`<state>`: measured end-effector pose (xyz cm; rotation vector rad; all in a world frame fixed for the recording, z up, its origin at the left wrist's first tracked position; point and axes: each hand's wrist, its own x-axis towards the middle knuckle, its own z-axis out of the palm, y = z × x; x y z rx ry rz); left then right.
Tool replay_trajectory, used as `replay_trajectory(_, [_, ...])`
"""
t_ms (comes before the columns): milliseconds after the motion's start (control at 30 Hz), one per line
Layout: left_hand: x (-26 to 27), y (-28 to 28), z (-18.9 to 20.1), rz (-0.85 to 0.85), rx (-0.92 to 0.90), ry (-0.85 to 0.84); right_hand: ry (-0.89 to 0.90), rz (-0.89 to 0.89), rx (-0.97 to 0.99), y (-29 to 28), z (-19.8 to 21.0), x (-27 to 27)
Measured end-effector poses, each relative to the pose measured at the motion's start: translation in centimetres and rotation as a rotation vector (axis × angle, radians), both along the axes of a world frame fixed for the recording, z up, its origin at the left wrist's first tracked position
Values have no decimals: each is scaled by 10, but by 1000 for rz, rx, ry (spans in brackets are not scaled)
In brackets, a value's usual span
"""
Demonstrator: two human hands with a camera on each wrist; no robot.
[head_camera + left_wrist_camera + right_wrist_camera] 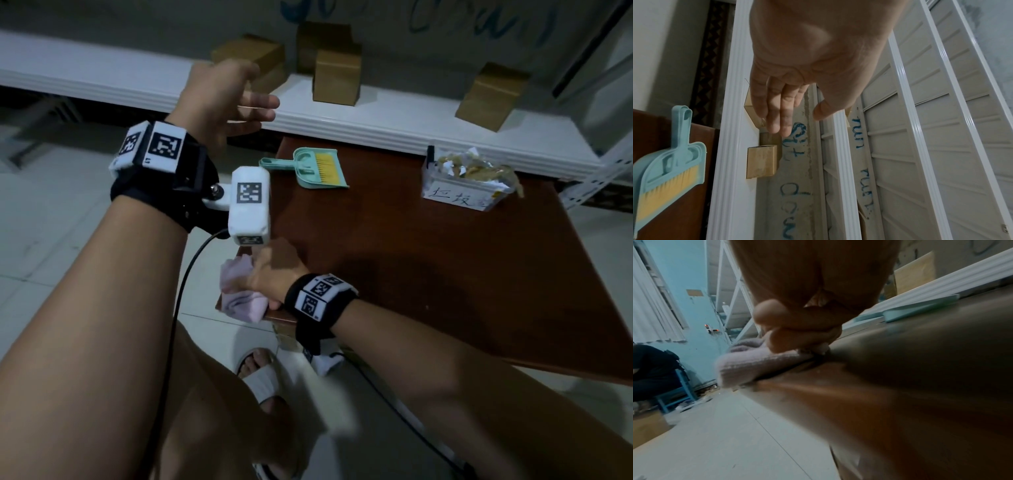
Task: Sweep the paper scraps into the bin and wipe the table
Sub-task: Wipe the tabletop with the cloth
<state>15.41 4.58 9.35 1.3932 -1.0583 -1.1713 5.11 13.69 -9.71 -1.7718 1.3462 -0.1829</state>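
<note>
My right hand point(270, 274) grips a pale pink cloth point(239, 291) at the near left corner of the brown table point(428, 257); part of the cloth hangs over the edge. In the right wrist view the curled fingers point(797, 331) press the cloth point(756, 363) onto the table point(920, 369). My left hand point(233, 99) hangs in the air left of the table, fingers relaxed and holding nothing point(781, 104). A teal dustpan with a yellow-bristled brush point(313, 168) lies at the table's far left point(672, 164). The white bin point(469, 181) full of paper scraps stands at the far right.
A white shelf point(376, 120) runs behind the table with several cardboard boxes point(337, 75) on it. My feet in white slippers point(260, 377) stand on the tiled floor by the near corner. A person sits on a blue stool point(674, 386) across the room.
</note>
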Motion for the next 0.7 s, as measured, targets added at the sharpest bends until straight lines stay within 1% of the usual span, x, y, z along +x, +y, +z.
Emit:
replay_trajectory(67, [-5,-1,1,-1,6,5,-55,-116,9,-7,1,10])
replay_trajectory(133, [-10,-3,2,-2,10,8,43,-150,12,-13,2,21])
replay_trajectory(167, [-14,-4,3,-5,11,10,76,-104,-38,-16,-1,23])
replay_trajectory(200, [-17,-4,3,-7,11,13,66,-65,-32,-17,-2,22])
replay_trajectory(300, [-24,-6,3,-10,11,20,54,-127,-150,-20,-1,18])
replay_trajectory(367, [-28,-7,2,-19,12,13,89,-170,-135,-22,-4,14])
replay_trajectory(400, [-30,-8,2,-23,14,7,76,-193,-104,-19,-6,9])
replay_trajectory(433, [-33,-8,2,-28,15,0,56,-221,-112,-20,-9,3])
replay_trajectory(533, [-42,-9,0,-49,24,-16,4,-196,-114,-18,-1,-24])
replay_trajectory(633, [-52,-8,-1,-62,31,-21,77,-230,-207,-21,4,-54])
replay_trajectory(700, [-59,-7,-1,-68,38,-29,180,-248,-234,-23,2,-71])
